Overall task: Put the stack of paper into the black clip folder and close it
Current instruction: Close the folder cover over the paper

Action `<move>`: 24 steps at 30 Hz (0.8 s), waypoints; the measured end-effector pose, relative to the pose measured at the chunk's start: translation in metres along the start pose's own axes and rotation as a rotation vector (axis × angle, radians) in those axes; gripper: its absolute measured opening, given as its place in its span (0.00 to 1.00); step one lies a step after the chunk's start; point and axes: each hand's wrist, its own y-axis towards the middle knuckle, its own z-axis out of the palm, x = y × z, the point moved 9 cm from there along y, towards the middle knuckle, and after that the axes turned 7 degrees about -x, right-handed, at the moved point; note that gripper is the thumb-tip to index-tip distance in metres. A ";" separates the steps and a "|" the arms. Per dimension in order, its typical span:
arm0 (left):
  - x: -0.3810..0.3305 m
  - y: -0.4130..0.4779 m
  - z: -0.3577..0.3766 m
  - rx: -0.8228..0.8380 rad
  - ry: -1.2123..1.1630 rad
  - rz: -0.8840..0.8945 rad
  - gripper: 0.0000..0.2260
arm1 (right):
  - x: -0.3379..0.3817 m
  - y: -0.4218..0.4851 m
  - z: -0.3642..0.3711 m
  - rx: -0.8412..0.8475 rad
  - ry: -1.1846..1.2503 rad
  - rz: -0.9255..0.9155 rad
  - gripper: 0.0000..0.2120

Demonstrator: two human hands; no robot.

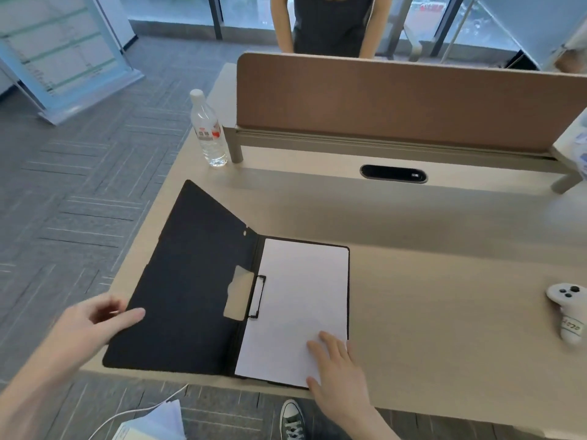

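Note:
The black clip folder point(187, 281) lies open on the desk, its cover spread flat to the left. The white stack of paper point(298, 300) rests on the folder's right half, its left edge at the black clip point(258, 296) by the spine. My right hand point(336, 373) lies flat with spread fingers on the paper's near right corner. My left hand point(95, 322) hovers at the cover's left edge with fingers apart; whether it touches the cover I cannot tell.
A clear water bottle point(208, 130) stands at the desk's far left corner beside a brown divider panel point(397, 100). A white handheld controller point(568, 309) lies at the right. A person point(330, 23) stands behind the divider. Loose papers point(152, 423) sit below the desk edge.

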 end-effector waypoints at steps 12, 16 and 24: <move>-0.070 -0.129 0.267 0.187 0.316 0.395 0.24 | -0.021 -0.019 -0.023 0.096 1.396 0.814 0.15; -0.032 -0.115 0.287 0.284 0.187 0.419 0.20 | -0.044 -0.010 -0.002 0.005 0.900 0.646 0.09; 0.048 -0.059 0.210 0.211 0.476 0.610 0.34 | -0.044 -0.005 -0.019 -0.190 0.168 0.459 0.31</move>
